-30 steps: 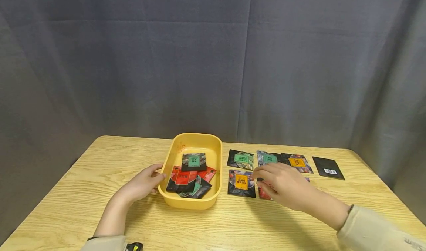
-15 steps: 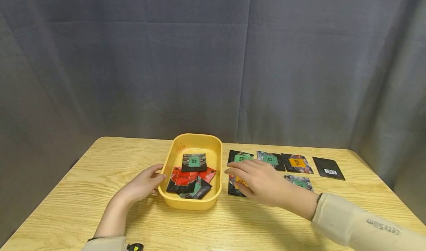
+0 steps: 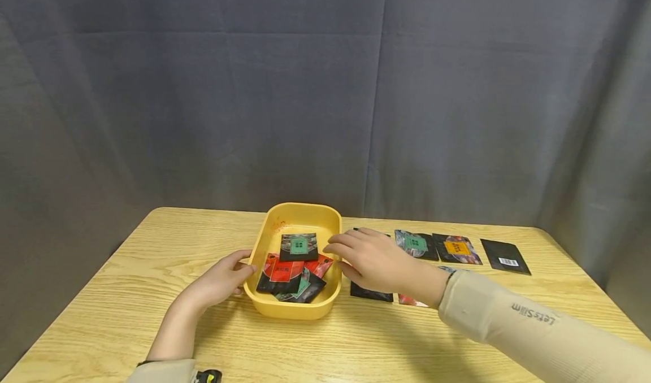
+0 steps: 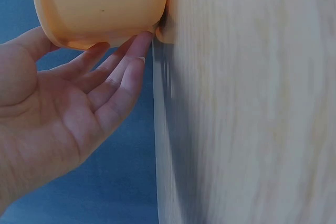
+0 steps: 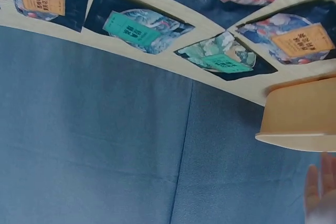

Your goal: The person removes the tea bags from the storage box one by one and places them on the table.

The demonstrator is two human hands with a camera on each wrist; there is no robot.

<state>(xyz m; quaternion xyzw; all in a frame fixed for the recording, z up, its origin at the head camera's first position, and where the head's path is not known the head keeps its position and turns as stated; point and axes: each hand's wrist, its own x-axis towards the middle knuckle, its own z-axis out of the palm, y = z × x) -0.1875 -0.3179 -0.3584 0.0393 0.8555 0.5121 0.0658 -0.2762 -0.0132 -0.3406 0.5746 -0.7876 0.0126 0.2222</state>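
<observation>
One yellow tray (image 3: 292, 311) is pinched by the left hand (image 3: 216, 281), with sachets (image 3: 298, 247) just right of its fingers, and the opposite rim (image 3: 339, 222) has just been neared by the right hand (image 3: 373, 261), fingers parted, so it is now flanked.

Yellow tray (image 3: 292, 310) (red-speckled inside), black sachets (image 3: 298, 247) labelled green, red, orange.
</observation>
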